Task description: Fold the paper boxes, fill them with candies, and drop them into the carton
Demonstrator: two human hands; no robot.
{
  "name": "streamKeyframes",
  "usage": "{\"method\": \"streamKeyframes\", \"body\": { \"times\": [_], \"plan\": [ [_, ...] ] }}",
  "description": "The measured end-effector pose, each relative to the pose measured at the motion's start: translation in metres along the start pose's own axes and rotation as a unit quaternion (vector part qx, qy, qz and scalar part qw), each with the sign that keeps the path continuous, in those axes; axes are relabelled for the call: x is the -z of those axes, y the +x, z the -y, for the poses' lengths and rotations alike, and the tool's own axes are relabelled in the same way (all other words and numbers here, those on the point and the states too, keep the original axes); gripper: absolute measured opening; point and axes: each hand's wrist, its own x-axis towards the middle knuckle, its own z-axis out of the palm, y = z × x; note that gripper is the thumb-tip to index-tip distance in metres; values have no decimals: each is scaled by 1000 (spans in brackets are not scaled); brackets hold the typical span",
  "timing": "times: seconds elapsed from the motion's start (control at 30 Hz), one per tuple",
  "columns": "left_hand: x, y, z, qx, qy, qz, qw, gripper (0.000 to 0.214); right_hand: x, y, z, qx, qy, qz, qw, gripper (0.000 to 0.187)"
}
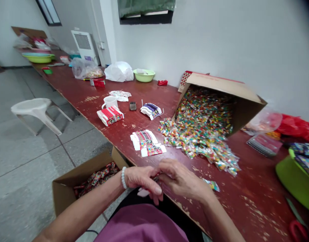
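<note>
My left hand (144, 181), with a pale bead bracelet at its wrist, meets my right hand (177, 176) just above the table's front edge. Both are closed around what looks like a small carton (143, 192); only a whitish flap shows, and my fingers hide the rest. Just beyond my hands lies a fanned stack of flat printed cartons (146, 143). To its right, small clear packets of colourful candy (195, 137) spill out of a tipped cardboard box (247, 101). A single candy packet (213, 185) lies beside my right wrist.
An open cardboard box (66, 186) of finished-looking dark red packs stands below on the left. The red table (245, 198) also bears a white mug (110, 102), red-and-white cartons (110, 116), purple cartons (151, 111), a green basin (296, 178) and red-handled scissors (297, 230). A white stool (30, 106) stands left.
</note>
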Motion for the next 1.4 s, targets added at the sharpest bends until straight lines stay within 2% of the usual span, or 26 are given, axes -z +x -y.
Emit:
{"method": "streamKeyframes", "body": {
  "times": [0.07,0.17,0.23,0.33,0.43,0.57,0.7,0.77,0.93,1.0,1.07,1.13,1.2,1.27,1.33,1.4],
  "plan": [
    [-5,6,14,0,-70,24,997,26,-5,-4,-1,-4,17,-26,1000,31],
    [-9,6,23,-39,-120,-7,992,29,-11,-10,-15,-33,71,-127,989,49],
    [-12,2,23,-72,-150,-36,985,38,-15,-15,-24,-60,121,-171,976,59],
    [-17,-1,20,-99,-196,-66,973,46,-25,-20,-30,-92,231,-195,949,62],
    [-21,1,20,-99,-197,-96,971,40,-38,-23,-27,-110,336,-196,915,61],
    [-25,6,16,-103,-166,-127,972,37,-51,-25,-24,-125,357,-223,898,57],
    [-29,8,11,-117,-153,-86,978,54,-55,-26,-27,-159,298,-297,893,72],
    [-30,9,10,-116,-140,-61,982,58,-55,-26,-27,-167,317,-304,883,67],
    [-32,9,12,-106,-160,-25,981,66,-53,-25,-21,-155,495,-300,800,59],
    [-32,8,13,-94,-182,0,979,71,-51,-26,-19,-144,536,-283,782,59],
    [-33,7,13,-85,-201,15,976,75,-50,-28,-18,-135,546,-254,787,57],
    [-35,7,13,-86,-204,16,975,75,-49,-32,-17,-130,493,-261,820,53],
    [-37,9,13,-105,-191,3,976,73,-48,-36,-14,-122,337,-332,873,44],
    [-39,10,12,-124,-167,-11,978,71,-45,-40,-9,-100,130,-390,906,31],
    [-40,10,9,-128,-134,-29,982,69,-41,-44,-4,-79,-26,-382,920,24],
    [-39,9,6,-117,-81,-47,989,66,-37,-47,0,-66,-97,-343,932,24]
  ]
}}
